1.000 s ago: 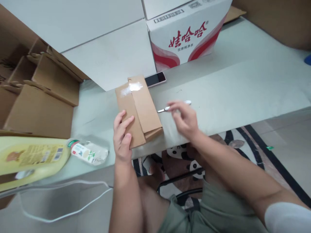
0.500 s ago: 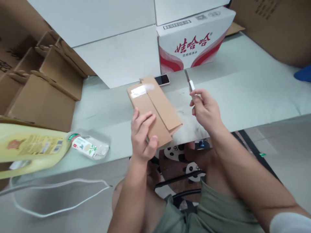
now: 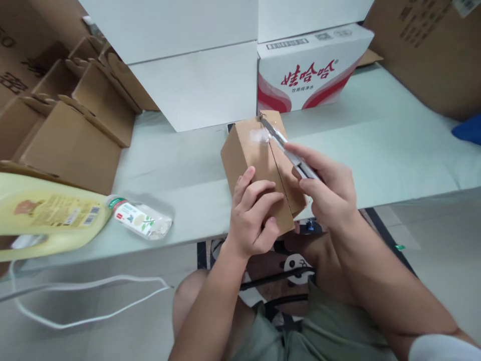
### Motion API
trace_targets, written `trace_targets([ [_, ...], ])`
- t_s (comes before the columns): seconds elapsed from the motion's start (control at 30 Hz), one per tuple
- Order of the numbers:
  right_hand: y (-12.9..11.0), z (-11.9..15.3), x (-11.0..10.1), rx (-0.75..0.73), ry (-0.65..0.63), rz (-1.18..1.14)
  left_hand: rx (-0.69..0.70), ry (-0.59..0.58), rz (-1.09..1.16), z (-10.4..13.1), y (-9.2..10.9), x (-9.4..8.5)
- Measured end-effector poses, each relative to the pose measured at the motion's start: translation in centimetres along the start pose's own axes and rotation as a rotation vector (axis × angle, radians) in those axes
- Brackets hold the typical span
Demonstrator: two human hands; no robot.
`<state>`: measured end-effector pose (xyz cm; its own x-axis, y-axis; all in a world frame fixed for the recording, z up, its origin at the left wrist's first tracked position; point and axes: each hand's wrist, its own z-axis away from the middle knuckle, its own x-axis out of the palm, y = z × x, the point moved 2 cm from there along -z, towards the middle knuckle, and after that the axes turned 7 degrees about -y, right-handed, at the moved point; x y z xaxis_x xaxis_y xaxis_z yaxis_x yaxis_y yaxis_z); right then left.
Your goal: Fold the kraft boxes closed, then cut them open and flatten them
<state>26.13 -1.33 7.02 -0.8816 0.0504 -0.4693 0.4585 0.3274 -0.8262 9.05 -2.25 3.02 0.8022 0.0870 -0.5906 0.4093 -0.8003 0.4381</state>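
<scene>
A small brown cardboard box [image 3: 244, 148] stands tilted at the table's front edge, with a piece of shiny tape across the seam near its far end. My left hand [image 3: 255, 213] presses on the box's near part, its fingers bent and spread over the cardboard, holding it. My right hand [image 3: 325, 183] is closed around a utility knife [image 3: 291, 154] with a white and grey handle. The blade lies over the seam at the far end, beside the tape, and its tip appears to touch the cardboard.
White cartons [image 3: 199, 85] and a red-and-white carton [image 3: 311, 75] stand behind. Cardboard dividers [image 3: 75, 145], a yellow jug [image 3: 56, 215] and a clear bottle [image 3: 141, 218] are at the left. A dark phone [image 3: 230, 127] is mostly hidden behind the box.
The box has shifted right and turned so its side shows. My right hand has brought the knife left and down onto the seam. My left hand moved right with the box.
</scene>
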Motion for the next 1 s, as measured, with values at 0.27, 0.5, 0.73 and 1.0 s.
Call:
trace_targets([
  [0.27, -2.5, 0.6, 0.1, -0.045, -0.008, 0.306, -0.03, -0.012, -0.006, 0.0, 0.3, 0.4],
  [0.5, -2.9, 0.9, 0.2, 0.006, -0.15, 0.272, 0.012, -0.003, 0.014, -0.3, -0.3, -0.2],
  [0.73, -1.4, 2.3, -2.1, -0.036, -0.026, 0.095, -0.174, 0.084, 0.101, 1.2, -4.1, -1.5],
  [1.0, 8.4, 0.1, 0.9, 0.415, -0.187, 0.577, -0.547, 0.291, 0.291, 3.6, -8.4, -5.6],
])
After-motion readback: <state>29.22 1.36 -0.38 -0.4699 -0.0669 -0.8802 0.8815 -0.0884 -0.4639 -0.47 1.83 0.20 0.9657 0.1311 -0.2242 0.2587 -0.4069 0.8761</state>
